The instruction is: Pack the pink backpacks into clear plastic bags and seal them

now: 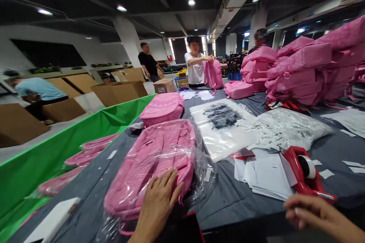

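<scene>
Left hand spread wide on bagged pink backpack | right hand half-open near tape dispenser | carton print illegible

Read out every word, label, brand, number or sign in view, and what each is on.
No text reads clearly.
Carton at the far end: small marks, too small to read.
Red sign in the background: too small.
Red-and-black packets by the pink backpacks: white marks, too blurred.
</scene>
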